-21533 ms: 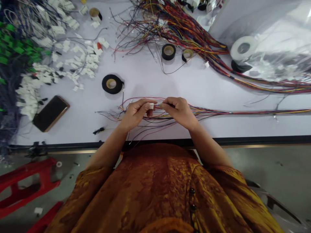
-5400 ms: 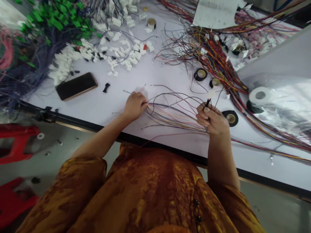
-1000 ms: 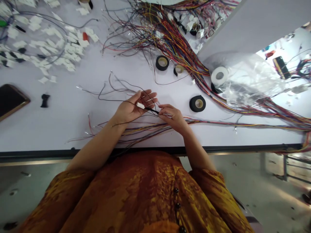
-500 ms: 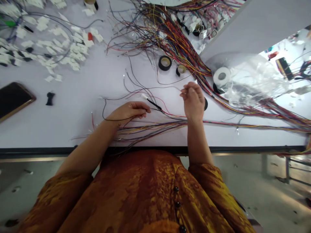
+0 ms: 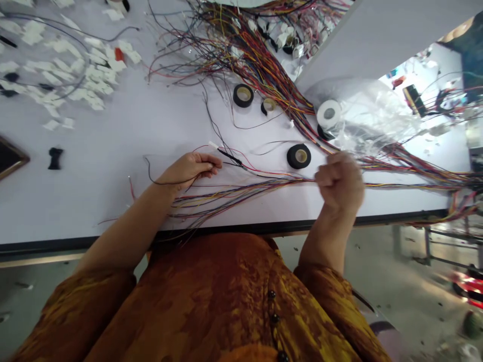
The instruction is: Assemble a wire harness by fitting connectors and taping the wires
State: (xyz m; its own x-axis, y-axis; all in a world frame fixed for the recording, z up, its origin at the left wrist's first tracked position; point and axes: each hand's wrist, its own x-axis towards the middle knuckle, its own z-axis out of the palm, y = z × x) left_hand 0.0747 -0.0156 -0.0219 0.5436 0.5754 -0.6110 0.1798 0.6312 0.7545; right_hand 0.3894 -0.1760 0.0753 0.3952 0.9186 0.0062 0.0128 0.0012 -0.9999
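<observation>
My left hand (image 5: 190, 170) is closed in a pinch on a thin black wire (image 5: 149, 173), which loops out beside the wrist. To the right of its fingertips lies a wire branch wrapped in black tape (image 5: 231, 157), with a small white connector (image 5: 213, 145) at its end. My right hand (image 5: 340, 182), smeared by motion, is curled closed over the long wire harness (image 5: 281, 182). What its fingers hold, if anything, is hidden. Left of it sits a black tape roll (image 5: 299, 156). The harness's loose ends (image 5: 204, 203) fan out below my left hand.
Behind are two more tape rolls, one larger (image 5: 243, 95) and one smaller (image 5: 268, 106), and a thick wire bundle (image 5: 264, 60). A clear plastic bag (image 5: 377, 120) and a white roll (image 5: 328, 114) are at right. White connectors (image 5: 98, 75) and a phone (image 5: 11, 158) lie left.
My right hand has moved right and down to the harness, uncovering the black tape roll. My left hand keeps its pinch on the wire. The whole view has shifted slightly.
</observation>
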